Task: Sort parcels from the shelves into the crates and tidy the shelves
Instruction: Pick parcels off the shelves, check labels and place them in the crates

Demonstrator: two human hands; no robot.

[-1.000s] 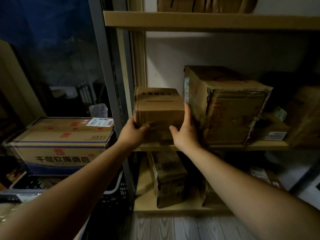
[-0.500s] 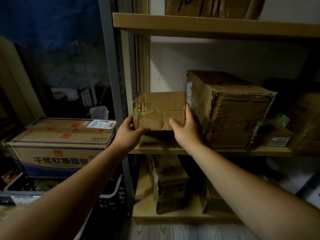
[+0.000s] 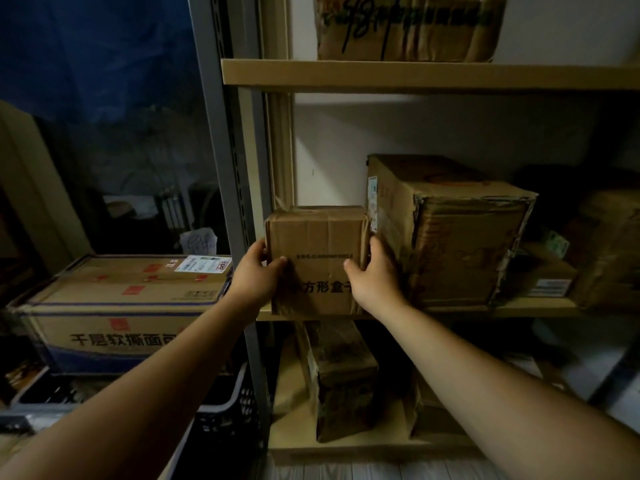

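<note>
Small parcel (image 3: 317, 258): upright at left end of middle shelf (image 3: 519, 308), just beside large battered box (image 3: 446, 230). Clasped on both sides by left hand (image 3: 258, 275) and right hand (image 3: 375, 277), thumbs on front face, fingers curled round edges; presumably for a square, level hold. Perhaps resting on shelf lip; too dim to tell. Black crate (image 3: 225, 407) below left.

Small parcel (image 3: 317, 258): brown taped carton with black print on its front, upright at the left end of the middle shelf (image 3: 519, 308); left hand (image 3: 258, 271) and right hand (image 3: 375, 275) grip its sides.
Large parcel (image 3: 450, 233): dented brown carton just right of it, on the same shelf.
Top parcel (image 3: 408, 26): brown, with handwritten numbers, one shelf higher.
Bottom parcel (image 3: 341, 379): scuffed, upright, one shelf lower.
Crate (image 3: 228, 407): black, perforated, low down left of the shelving.
</note>
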